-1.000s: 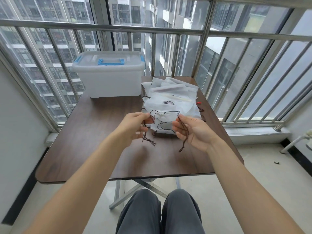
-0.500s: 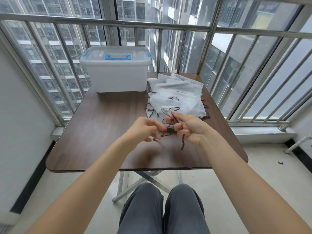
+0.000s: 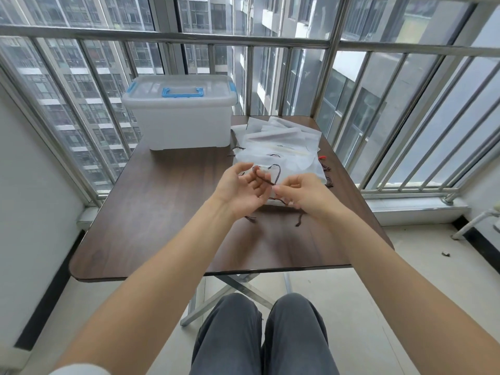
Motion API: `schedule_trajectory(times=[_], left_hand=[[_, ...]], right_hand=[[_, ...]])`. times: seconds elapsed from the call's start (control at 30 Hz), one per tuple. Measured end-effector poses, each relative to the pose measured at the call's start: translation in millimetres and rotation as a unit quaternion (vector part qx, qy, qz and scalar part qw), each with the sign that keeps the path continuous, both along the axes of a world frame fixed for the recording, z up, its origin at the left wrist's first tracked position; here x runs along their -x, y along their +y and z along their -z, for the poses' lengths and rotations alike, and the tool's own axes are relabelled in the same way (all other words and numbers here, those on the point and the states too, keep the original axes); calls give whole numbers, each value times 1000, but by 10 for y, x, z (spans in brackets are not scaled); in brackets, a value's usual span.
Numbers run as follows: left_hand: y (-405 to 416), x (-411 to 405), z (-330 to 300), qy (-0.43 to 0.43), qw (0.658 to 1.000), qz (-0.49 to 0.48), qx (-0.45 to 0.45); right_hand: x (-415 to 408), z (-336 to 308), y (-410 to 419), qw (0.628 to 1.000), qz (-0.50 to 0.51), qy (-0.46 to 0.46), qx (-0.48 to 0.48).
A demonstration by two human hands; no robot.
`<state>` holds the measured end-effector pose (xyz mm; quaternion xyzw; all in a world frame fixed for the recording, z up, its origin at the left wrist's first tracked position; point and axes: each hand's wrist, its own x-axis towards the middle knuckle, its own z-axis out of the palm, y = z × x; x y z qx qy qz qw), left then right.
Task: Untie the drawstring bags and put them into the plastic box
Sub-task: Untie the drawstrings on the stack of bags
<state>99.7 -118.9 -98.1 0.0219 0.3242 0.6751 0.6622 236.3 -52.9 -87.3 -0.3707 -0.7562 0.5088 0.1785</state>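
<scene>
- Hands meet over the near end of a heap of white drawstring bags [image 3: 281, 155] on the right half of the brown folding table [image 3: 162, 212], close to the sitter so the knot can be worked at chest height.
- Left hand [image 3: 240, 190] is turned palm up with the fingers half curled; a dark drawstring [image 3: 263, 180] lies across its fingertips, seemingly hooked there to keep the cord taut.
- Right hand [image 3: 300, 193] is knuckles up, thumb and forefinger pinched on the other end of that cord; my guess is it is picking the knot loose.
- Nearest bag lies under both hands, partly hidden, with frayed cord ends [image 3: 299, 220] trailing onto the tabletop below the wrists. Whether its knot is undone yet I cannot tell; the frame is blurred there.
- Plastic box [image 3: 178, 125] stands at the far left of the table, just beside the heap, its lid with the blue handle [image 3: 182, 92] on. It looks clipped shut, so it would need opening before any bag goes in.
</scene>
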Motion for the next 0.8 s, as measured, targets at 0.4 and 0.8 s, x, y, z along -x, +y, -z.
schedule_trajectory(times=[0.4,0.8], left_hand=[[122,-141,30,5,996,-17,-85],[67,-74,-48,172,985,-18,14]], right_hand=[[-35,99,99,818,-49,-56,-570],[29,186,277,846,-102,-85,-516]])
